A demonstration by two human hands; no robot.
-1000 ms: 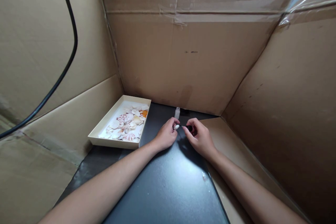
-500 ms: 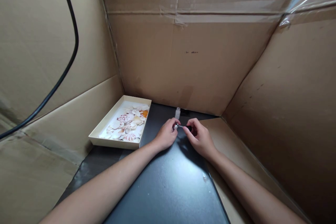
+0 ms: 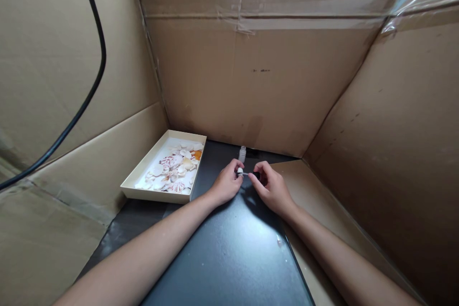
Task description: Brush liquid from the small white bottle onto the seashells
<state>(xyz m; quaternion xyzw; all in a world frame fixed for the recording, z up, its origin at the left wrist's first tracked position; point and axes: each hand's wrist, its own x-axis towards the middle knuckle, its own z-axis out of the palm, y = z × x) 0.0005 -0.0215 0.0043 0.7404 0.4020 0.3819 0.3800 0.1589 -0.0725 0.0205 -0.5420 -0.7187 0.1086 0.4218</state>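
Note:
My left hand [image 3: 226, 184] pinches a small white shell [image 3: 239, 170] between thumb and fingers, above the black tabletop [image 3: 229, 253]. My right hand [image 3: 271, 188] is closed on a small black-capped brush [image 3: 255, 175], whose thin tip points left and touches the shell. Just behind the two hands a small clear bottle [image 3: 242, 153] stands upright near the back cardboard wall.
A cream tray [image 3: 141, 179] holding several white, red-striped and orange shells sits at the left on the tabletop. Cardboard walls [image 3: 251, 86] enclose the space on three sides. A black cable [image 3: 93, 43] hangs down the left wall. A cardboard flap [image 3: 315, 229] lies to the right.
The hands stay almost in place. The brush tip and shell shift slightly between the fingers.

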